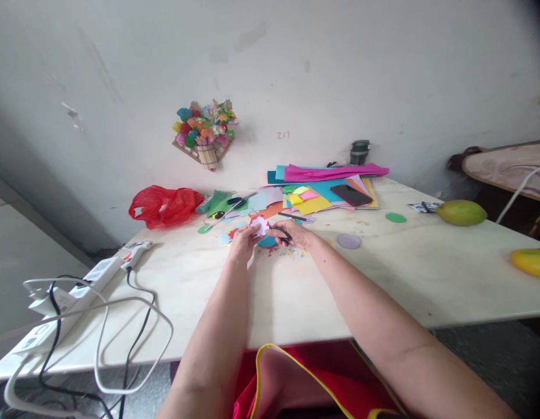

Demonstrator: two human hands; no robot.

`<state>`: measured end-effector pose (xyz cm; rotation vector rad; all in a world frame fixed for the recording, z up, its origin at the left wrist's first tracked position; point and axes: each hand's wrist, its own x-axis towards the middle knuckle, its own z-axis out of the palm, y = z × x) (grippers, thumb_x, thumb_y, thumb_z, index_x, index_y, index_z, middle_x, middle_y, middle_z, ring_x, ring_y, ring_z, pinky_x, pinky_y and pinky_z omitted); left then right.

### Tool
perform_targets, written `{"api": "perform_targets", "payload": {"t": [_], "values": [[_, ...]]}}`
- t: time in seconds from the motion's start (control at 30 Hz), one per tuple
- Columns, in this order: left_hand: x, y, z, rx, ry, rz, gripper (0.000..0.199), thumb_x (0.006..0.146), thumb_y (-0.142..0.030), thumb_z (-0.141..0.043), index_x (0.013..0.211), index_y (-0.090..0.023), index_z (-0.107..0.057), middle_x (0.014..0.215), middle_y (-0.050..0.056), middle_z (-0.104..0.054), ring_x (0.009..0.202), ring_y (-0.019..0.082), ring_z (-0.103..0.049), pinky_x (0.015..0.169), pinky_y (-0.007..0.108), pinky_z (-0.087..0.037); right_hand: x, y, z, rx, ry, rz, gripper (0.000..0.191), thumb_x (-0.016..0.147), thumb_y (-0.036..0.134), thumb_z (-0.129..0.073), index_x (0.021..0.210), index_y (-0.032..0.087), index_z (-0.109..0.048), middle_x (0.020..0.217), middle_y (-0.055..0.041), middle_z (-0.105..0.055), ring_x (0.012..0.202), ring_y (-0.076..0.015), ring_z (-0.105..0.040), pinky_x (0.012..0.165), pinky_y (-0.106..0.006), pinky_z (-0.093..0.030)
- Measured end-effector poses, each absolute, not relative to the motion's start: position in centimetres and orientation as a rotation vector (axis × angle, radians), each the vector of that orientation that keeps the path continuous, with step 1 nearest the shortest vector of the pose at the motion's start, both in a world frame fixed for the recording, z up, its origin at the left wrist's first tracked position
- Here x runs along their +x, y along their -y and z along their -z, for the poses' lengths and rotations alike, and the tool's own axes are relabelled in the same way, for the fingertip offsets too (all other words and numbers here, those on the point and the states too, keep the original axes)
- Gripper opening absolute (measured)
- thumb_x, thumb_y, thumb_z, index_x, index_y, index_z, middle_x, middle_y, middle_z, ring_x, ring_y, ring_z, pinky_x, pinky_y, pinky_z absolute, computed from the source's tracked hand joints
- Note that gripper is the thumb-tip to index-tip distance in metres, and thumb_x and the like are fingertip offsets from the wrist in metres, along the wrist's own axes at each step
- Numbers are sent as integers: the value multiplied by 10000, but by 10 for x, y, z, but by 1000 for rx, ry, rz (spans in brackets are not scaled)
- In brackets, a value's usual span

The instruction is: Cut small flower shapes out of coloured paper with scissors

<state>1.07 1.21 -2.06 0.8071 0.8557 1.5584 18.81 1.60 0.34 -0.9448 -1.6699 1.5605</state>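
Near the middle of the table, my left hand (244,240) pinches a small pale pink paper cutout (260,226) with a scalloped edge. Close beside it my right hand (296,234) is closed around the black handles of a pair of scissors (284,234). The scissor blades are hard to make out against the paper. Under the hands lie a blue paper piece (267,240), some red paper and many tiny paper scraps (291,254). A lilac paper circle (349,241) rests to the right of my right hand.
Coloured paper sheets (331,192), a phone (351,195) and a second pair of scissors (237,202) lie behind the hands. A red plastic bag (165,206) sits at left, near a power strip (69,302) with trailing cables. A mango (462,213) lies at right.
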Motion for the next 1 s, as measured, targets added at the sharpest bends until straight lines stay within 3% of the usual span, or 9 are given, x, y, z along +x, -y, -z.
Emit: {"api": "perform_targets", "payload": {"t": [1.0], "values": [[9, -17, 26, 812, -846, -1555, 301, 546, -192, -864, 559, -157, -565, 574, -26, -555, 545, 90, -543, 604, 250, -541, 178, -19, 4, -884, 1645, -1481, 305, 724, 347, -811, 678, 141, -591, 456, 48, -534, 364, -47, -403, 372, -182, -291]]}}
